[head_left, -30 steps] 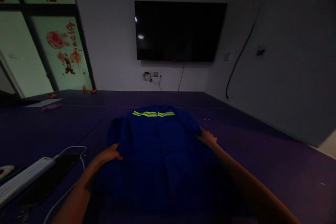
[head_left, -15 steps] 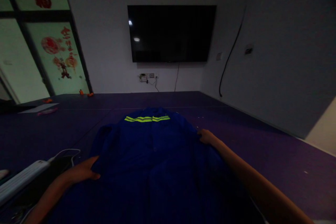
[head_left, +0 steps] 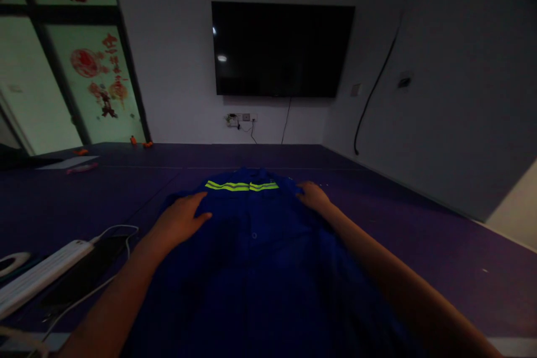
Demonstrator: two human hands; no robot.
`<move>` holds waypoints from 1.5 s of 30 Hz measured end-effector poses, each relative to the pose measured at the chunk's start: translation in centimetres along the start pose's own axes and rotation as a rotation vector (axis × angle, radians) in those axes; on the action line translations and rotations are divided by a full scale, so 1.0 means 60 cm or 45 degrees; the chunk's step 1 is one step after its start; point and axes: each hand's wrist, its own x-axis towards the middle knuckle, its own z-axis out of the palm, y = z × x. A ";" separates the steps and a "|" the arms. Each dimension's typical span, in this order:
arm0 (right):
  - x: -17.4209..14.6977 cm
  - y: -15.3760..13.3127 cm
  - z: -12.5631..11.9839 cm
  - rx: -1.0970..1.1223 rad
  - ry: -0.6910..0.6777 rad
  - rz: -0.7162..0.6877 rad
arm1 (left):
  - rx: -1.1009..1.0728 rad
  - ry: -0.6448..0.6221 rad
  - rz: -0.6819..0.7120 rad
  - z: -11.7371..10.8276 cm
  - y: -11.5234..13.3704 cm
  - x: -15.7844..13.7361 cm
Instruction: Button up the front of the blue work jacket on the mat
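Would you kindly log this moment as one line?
left hand: open, at blue garment | right hand: near garment's shoulder | garment: spread on purple surface

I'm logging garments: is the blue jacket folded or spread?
Spread, at least its upper part: the blue jacket lies front up, yellow reflective stripes crossing its chest, a button below. Its lower end is too dark to tell.

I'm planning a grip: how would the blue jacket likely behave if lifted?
The blue jacket would probably flop and sag, since even its yellow-green stripe curves with the cloth. It seems unlikely to roll or tip, lying spread out on the purple floor. Breakage looks unlikely too: what shows is mostly soft fabric.
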 end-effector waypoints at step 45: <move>0.126 -0.154 0.259 0.404 0.026 0.128 | -0.296 0.122 -0.059 0.338 0.088 0.291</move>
